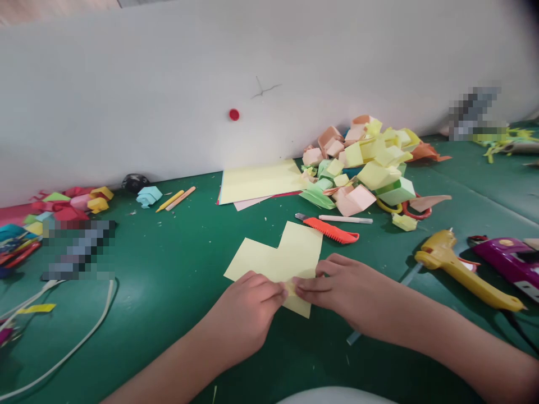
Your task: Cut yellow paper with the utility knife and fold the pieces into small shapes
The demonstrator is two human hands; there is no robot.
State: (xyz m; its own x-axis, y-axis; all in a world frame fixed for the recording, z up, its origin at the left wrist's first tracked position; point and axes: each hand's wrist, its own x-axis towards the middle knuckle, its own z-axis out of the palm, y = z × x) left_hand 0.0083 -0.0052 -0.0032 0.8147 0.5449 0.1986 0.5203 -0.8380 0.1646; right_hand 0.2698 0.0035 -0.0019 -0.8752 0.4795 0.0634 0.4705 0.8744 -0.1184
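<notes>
A pale yellow paper (297, 252) with a notch in its far edge lies on the green table in front of me. My left hand (256, 300) has its fingers closed on the near part of this paper. From the other side, my right hand (337, 286) pinches the same spot, and the two sets of fingertips almost meet. They partly hide the paper there. Just beyond its far right corner rests an orange utility knife (332, 229), blade end pointing left. A white pen-like stick (346, 219) lies behind the knife.
A heap of folded paper pieces (379, 160) and yellow sheets (261, 182) lie by the wall. At right are a yellow glue gun (467, 269) and a purple tool (507, 264). A white cable (99, 322) loops at left. Yellow (169, 201) and orange (181, 198) pens lie farther back.
</notes>
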